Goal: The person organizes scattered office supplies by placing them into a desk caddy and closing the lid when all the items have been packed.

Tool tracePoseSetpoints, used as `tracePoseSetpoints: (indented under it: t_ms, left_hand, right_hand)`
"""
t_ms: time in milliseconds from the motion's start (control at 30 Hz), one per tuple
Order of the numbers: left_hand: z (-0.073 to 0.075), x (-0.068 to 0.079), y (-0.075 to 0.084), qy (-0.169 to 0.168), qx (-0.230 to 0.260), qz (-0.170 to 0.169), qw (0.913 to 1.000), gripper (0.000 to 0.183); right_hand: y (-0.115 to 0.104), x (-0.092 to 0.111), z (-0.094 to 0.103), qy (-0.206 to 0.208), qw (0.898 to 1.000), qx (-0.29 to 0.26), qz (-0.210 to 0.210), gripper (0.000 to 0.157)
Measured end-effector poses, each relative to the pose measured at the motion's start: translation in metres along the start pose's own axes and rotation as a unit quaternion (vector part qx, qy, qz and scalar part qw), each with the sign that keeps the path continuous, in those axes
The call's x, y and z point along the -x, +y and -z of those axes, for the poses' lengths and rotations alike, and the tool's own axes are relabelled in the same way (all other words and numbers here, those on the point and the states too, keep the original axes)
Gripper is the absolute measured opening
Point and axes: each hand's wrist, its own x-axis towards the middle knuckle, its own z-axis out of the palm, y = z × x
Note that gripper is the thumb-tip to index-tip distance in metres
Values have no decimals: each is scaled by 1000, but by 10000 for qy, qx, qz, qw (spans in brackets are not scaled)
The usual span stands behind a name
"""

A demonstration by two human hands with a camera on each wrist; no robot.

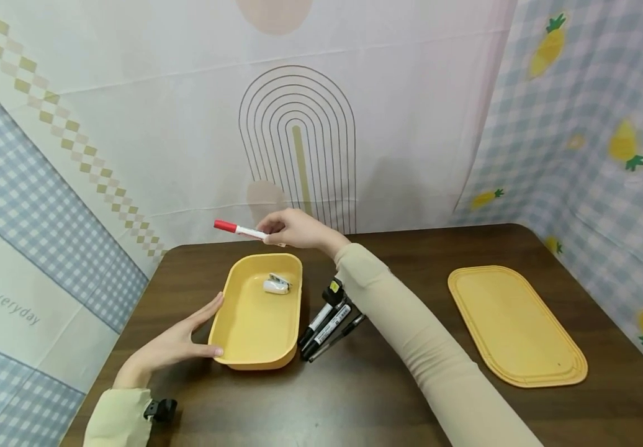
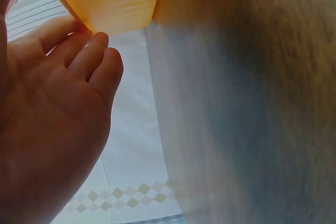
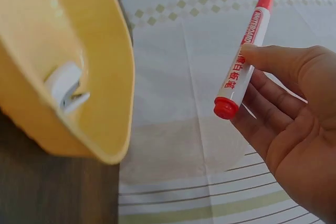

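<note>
- Pinched between thumb and fingers of the right hand: a red and white marker, in the air beyond the far rim of a yellow box.
- Printed in red on its barrel: "WHITEBOARD", then Chinese characters ending 白板笔, partly covered by the thumb.
- Tail end hidden by the hand in the head view.
- Long axis nearly level there, cap to the left and slightly up.
- Resting against the box's left side, fingers straight, thumb spread: the left hand, well apart from the right.
- Inside the box: a small white stapler-like object.
- Just right of it: black-capped markers and a black pen, labels too small to read, partly overlapped.
- Farther right: a yellow lid.
- Cut off on the wall cloth: "…py everyday".
</note>
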Motion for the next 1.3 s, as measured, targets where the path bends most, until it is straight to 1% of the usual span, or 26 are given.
tracePoseSetpoints:
  t_ms: [100, 233, 333, 567, 633, 767, 867, 1000, 1100, 1200, 1300]
  left_hand:
    - [0, -2, 0, -31, 6, -49, 10000, 99]
    - [1, -2, 0, -26, -15, -42, 10000, 99]
    - [2, -2, 1, -1, -70, -27, 10000, 100]
    - [4, -3, 1, 20, -150, 97, 9998, 102]
    - [4, -3, 1, -5, -177, 37, 9998, 102]
    - [4, -3, 2, -42, -113, 46, 9999, 102]
    - [4, -4, 2, -66, -46, 35, 10000, 102]
    - [4, -4, 1, -95, 1, 38, 9999, 101]
    - [3, -4, 1, -94, 24, 53, 9999, 101]
    - [2, -3, 1, -101, 36, 8, 9999, 101]
    - [0, -2, 1, -94, 20, 44, 9999, 101]
  right_hand:
    - [1, -2, -3, 167, 9996, -181, -154, 25]
    - [1, -5, -9, 360, 9986, -114, -365, 27]
    - [-2, -8, -14, 395, 9974, -111, -594, 27]
    - [-11, -8, -31, 129, 9940, -122, -1082, 26]
    - [-10, -6, -35, 72, 9914, -245, -1281, 25]
    - [-7, -3, -42, 6, 9858, -363, -1639, 26]
    - [-5, -1, -45, -95, 9830, -336, -1802, 30]
    - [-1, -1, -51, -243, 9789, -461, -1975, 33]
    - [3, -2, -58, -301, 9764, -424, -2098, 32]
    - [7, -4, -66, -317, 9741, -248, -2226, 31]
    - [10, -5, -74, -356, 9720, -64, -2323, 31]
